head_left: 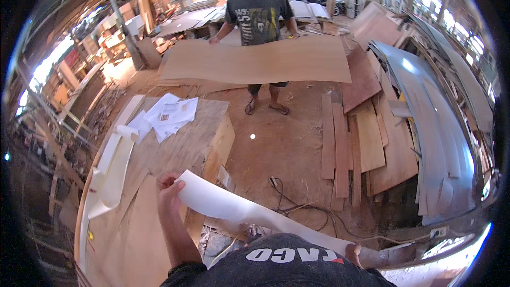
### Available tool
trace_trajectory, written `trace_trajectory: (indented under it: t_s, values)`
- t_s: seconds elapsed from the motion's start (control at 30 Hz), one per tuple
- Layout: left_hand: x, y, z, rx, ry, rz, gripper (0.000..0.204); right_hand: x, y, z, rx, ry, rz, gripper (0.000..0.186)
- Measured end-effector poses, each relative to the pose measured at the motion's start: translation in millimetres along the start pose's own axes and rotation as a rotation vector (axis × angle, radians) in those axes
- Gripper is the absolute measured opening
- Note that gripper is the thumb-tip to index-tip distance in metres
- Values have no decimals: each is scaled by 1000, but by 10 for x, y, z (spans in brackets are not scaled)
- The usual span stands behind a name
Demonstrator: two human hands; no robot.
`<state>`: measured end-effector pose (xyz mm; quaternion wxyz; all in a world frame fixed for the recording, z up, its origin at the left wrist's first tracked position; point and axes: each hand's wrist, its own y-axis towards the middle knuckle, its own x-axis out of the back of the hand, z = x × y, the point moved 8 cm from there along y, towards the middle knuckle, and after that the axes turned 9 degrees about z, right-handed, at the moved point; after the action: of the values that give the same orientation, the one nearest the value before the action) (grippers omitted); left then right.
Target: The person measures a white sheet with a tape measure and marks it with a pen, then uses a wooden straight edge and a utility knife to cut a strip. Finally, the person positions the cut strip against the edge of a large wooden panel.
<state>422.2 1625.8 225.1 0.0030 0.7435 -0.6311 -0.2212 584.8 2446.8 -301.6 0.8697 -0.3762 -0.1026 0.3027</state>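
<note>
A: Head view. Left hand [171, 188] at about 7 o'clock, fingers [178, 185] pinched on the near end of a long white laminate strip [234, 208]. The strip runs from that hand toward 5 o'clock, bowed, down to the right hand [355, 254].

B: Right hand state?

A: Only a bit of it shows at the lower edge, behind the shirt. It is touching the strip's far end, but I cannot tell whether the fingers are clenched on it.

B: Where is the strip relative to the tabletop?

A: Its left end is over the near corner of the plywood tabletop [186, 143]; the rest hangs off the edge, above the floor and a black cable [297, 207]. More curled white laminate [109, 172] lies along the tabletop's left side at 9 o'clock, with loose paper sheets [170, 114] at 10 o'clock.

B: Anyone else around?

A: Another person at 12 o'clock holds a large thin plywood sheet [260, 61] flat in front of them, well apart from us. Stacked boards [366, 143] lie at 3 o'clock.

B: Step?

A: Looks like carrying or positioning the strip, mid-handling, not laid down. My guess is that the next move needs both ends kept level and the bow controlled, so the strip lands flat on the tabletop without kinking.
</note>
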Motion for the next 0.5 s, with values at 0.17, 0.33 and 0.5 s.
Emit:
trace_trajectory:
  t_s: [0.17, 0.33, 0.5]
  values:
    - [15, -115, -29, 23, 9, -56, 21, -161, 73, 255, 1, -107, 56, 25]
    - [15, -197, -39, -5, -38, -86, 18, -292, 137, 381, 5, -180, 104, 22]
    - [-92, -205, -93, -19, -40, -44, 18, -386, 218, 435, 9, -220, 127, 20]
